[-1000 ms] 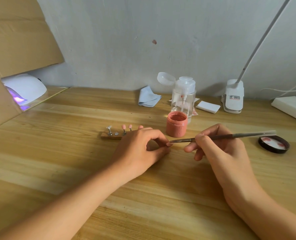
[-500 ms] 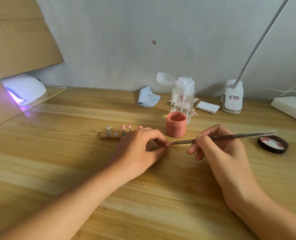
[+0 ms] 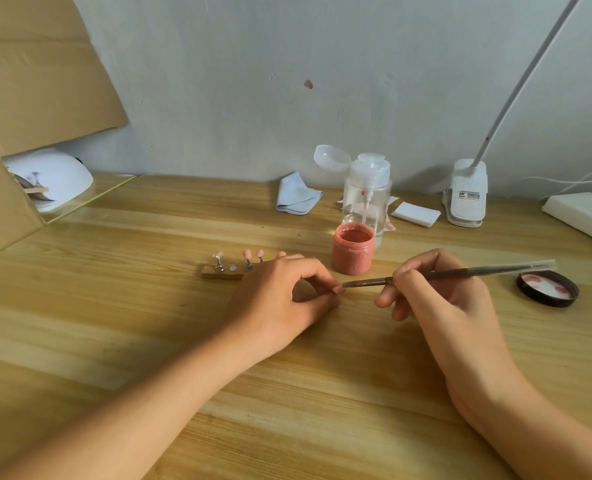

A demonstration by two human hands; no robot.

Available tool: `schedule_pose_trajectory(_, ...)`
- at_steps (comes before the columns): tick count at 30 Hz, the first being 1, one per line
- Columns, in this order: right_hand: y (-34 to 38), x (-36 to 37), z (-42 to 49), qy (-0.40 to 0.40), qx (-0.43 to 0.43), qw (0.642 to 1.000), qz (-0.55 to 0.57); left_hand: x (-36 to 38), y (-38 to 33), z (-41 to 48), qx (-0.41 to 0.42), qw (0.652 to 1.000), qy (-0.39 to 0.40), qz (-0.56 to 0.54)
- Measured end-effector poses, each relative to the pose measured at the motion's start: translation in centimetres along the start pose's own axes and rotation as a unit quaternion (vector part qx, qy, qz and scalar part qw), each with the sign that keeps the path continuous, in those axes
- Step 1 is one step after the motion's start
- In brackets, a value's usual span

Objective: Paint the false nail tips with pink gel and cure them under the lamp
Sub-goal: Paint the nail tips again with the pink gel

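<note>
My left hand (image 3: 280,292) is pinching the nail tip (image 3: 338,289), my right hand (image 3: 439,292) gripping the brush (image 3: 460,271), aiming nine o'clock at it.

wooden table (image 3: 114,306), pink gel jar (image 3: 352,249), lid (image 3: 547,289)

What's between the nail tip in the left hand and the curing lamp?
The wooden stand of other tips sits just beyond the left hand, roughly on the line from the nail tip to the lamp. Past it, bare table. A cardboard flap hides part of the lamp's mouth.
</note>
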State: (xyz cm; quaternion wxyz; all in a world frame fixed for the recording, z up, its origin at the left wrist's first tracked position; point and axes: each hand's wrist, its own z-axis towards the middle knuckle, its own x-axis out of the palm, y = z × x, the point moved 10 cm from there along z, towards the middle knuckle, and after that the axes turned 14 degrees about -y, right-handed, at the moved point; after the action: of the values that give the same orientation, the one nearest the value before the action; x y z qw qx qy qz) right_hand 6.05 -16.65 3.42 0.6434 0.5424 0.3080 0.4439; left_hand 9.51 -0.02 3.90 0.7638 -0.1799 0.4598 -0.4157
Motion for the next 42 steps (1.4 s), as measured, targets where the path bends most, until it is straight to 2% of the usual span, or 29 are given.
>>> schedule_pose_trajectory(19,0.25,0.26,-0.20,0.016,-0.007,1.000,0.000,-0.11,-0.32,0.09,0.016,0.999,0.000,0.035)
schedule_pose_trajectory(32,0.04,-0.31,0.13,-0.003,-0.014,1.000,0.010,-0.08,-0.48,0.00,0.017,1.000,0.003,0.024)
schedule_pose_trajectory(37,0.02,0.45,-0.32,0.031,-0.010,0.999,0.006,-0.10,-0.34,0.01,0.013,0.999,0.003,0.037)
schedule_pose_trajectory(42,0.84,-0.30,-0.08,0.002,-0.045,0.999,0.025,-0.02,-0.25,-0.03,0.014,1.000,0.005,0.027)
